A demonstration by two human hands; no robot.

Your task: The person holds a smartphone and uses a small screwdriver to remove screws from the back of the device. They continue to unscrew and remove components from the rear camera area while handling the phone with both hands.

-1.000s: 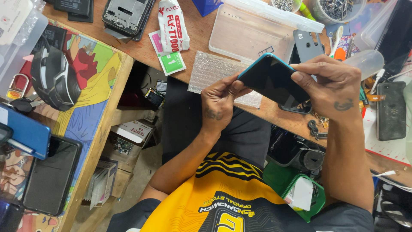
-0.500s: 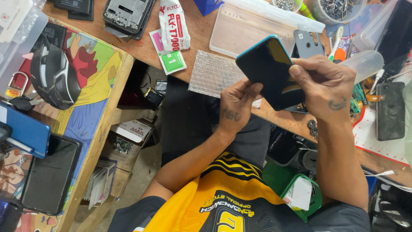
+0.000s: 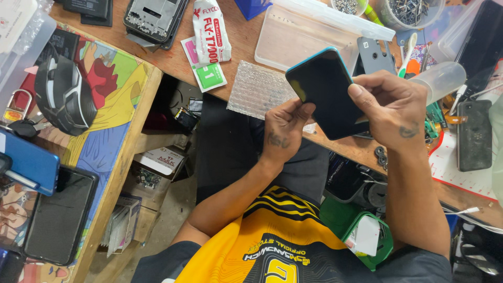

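Wooden bench (image 3: 246, 52) runs across the top of the view, cluttered with repair parts, and a second desk with a colourful mat (image 3: 112, 110) stands to one side, a gap of floor between them. On the mat rest a black mouse (image 3: 65, 97), a dark phone (image 3: 57, 215) lying flat and a blue phone (image 3: 29, 162) partly over it. On the bench lie a clear plastic box (image 3: 309, 39), a sheet of bubble wrap (image 3: 257, 91), a stripped phone frame (image 3: 154, 18), a white glue tube (image 3: 209, 31) and a small green-and-white sachet (image 3: 209, 76). A black phone (image 3: 474, 136) lies face down at the far edge, near a clear bottle (image 3: 443, 78) and a tub of screws (image 3: 411, 10).

Above the bench edge the person holds a teal-rimmed phone (image 3: 325, 89), dark screen up and tilted. The right hand (image 3: 393, 107) is clamped on one long side, thumb on the glass, covering that corner. The left hand (image 3: 285, 128) closes its fingertips on the lower edge from beneath. The phone hides part of the bubble wrap and a grey back cover (image 3: 377, 55) behind it.
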